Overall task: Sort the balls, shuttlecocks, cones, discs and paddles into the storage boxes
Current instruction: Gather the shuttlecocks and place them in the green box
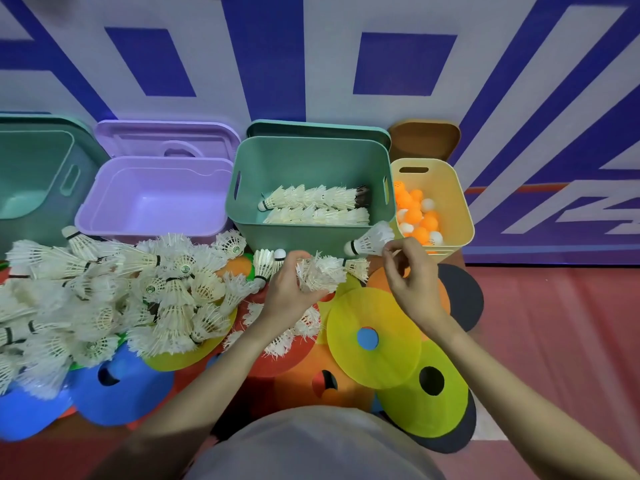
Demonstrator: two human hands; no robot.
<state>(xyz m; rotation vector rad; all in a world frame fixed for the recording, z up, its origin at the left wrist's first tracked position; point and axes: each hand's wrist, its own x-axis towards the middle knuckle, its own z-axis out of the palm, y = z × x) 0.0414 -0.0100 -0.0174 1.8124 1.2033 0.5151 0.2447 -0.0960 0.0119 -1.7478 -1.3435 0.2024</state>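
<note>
1. My left hand [289, 289] curls round a short stack of nested shuttlecocks [320, 273], gripping it by the feathers just in front of the green box [311, 157].
2. My right hand [410, 275] pinches a single shuttlecock [369, 240] by its feather skirt between thumb and fingertips; its cork tip points left, and it hangs at the near right corner of the green box.
3. Inside the green box lie two long rows of stacked shuttlecocks [318, 206], on their sides, running left to right.
4. To the right of it, the yellow box [450, 188] holds orange and white balls [417, 218].
5. To the left, the purple box [114, 188] stands open with its lid propped behind, and a teal box [41, 157] sits at the far left edge.
6. A big loose pile of shuttlecocks [114, 296] covers the floor on the left, near the purple box, lying every which way.
7. Under and near my arms, flat disc cones overlap: a yellow disc [377, 355] beneath my right wrist, a lime disc [443, 407] nearer and to its right, an orange disc [301, 382] in the middle, and blue discs [124, 400] at the near left.
8. A dark round paddle [465, 292] lies right of my right hand, partly hidden under the discs.
</note>
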